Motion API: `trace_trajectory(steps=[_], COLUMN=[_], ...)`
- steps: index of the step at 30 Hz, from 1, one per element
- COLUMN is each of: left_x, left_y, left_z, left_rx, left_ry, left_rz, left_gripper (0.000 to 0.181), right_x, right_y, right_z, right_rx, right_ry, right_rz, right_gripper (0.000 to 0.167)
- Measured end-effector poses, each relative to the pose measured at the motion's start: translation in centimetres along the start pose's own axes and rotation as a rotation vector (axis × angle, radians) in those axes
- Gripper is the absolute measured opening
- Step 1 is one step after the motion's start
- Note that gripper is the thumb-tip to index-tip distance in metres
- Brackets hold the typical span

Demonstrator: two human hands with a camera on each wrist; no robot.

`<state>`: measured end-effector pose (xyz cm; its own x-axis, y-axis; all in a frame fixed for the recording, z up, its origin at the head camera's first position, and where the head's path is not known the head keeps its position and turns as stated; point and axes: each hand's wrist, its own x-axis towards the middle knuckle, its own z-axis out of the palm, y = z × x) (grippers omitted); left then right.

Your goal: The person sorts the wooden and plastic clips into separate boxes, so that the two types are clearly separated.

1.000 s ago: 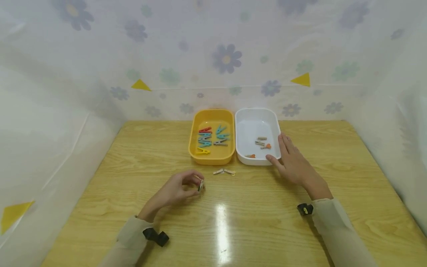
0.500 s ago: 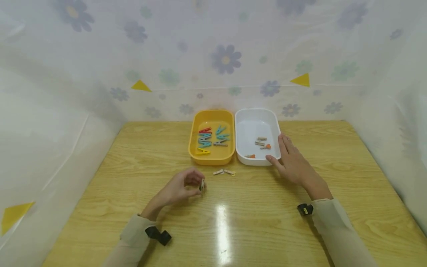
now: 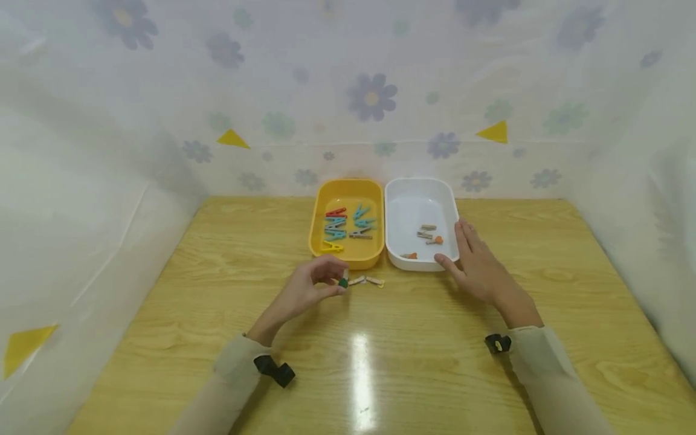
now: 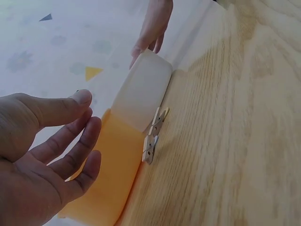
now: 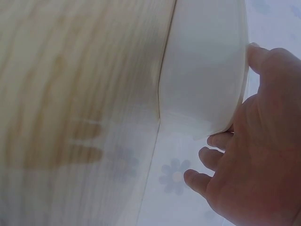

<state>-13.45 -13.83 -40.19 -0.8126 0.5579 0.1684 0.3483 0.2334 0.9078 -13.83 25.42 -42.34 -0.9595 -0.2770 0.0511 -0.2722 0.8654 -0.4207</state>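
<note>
In the head view my left hand [image 3: 301,294] pinches a small clothespin with a green piece [image 3: 343,283] between thumb and fingertips, just above the table. The fingers hide most of it. Beside it lie two pale wooden clothespins [image 3: 374,281], one with a yellow piece. My right hand [image 3: 481,269] rests against the near right corner of the white tray [image 3: 415,265], thumb at the rim and straight fingers along the side. Inside that tray are several wooden clothespins [image 3: 428,228], some with orange pieces. The yellow tray [image 3: 348,264] holds several plastic clothespins [image 3: 334,226], blue, grey, red and yellow.
Both trays stand side by side near the back edge of the wooden table [image 3: 261,380]. Behind them hangs a flower-patterned curtain [image 3: 304,121] with yellow triangles, and pale sheets close off both sides.
My left hand has moved forward and to the right with the clothespin, from over the table to beside the two loose clothespins. The right hand stays at the white tray.
</note>
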Motion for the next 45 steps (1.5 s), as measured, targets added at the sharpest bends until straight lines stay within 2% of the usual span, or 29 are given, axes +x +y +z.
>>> trace_trajectory(steps=[3,10,15,23,33,38,42,45], left_x=[0.5,1.6,2.6,4.7,8.7,10.8,12.6,13.8], left_y=[0.0,0.4,0.9,1.3,2.5,3.0,3.0,2.9], left_z=[0.4,1.0,1.5,2.2,2.5,3.0,3.7,4.0], left_rx=[-0.01,-0.014,-0.001,0.005,0.066,0.077,0.089,0.098], left_ry=[0.011,0.022,0.031,0.042,0.064,0.079,0.082,0.081], left_rz=[0.026,0.014,0.028,0.052,0.119,0.105,0.082,0.088], left_gripper=[0.04,0.038,0.041,0.041,0.039,0.038,0.038,0.037], right_x=[0.0,0.0,0.0,0.0,-0.1,-0.1,0.0,0.1], right_y=[0.0,0.0,0.0,0.0,-0.1,-0.2,-0.1,-0.1], right_z=[0.2,0.1,0.1,0.1,0.0,0.0,0.0,0.3], right_rx=[0.006,0.001,-0.004,-0.002,0.004,-0.002,-0.008,0.0], right_ry=[0.0,0.004,0.006,0.002,0.006,0.004,0.006,0.009], right_rz=[-0.001,-0.001,-0.001,0.004,0.004,0.008,0.011,0.004], right_gripper=[0.093,0.092,0.092,0.092,0.093,0.093,0.093,0.093])
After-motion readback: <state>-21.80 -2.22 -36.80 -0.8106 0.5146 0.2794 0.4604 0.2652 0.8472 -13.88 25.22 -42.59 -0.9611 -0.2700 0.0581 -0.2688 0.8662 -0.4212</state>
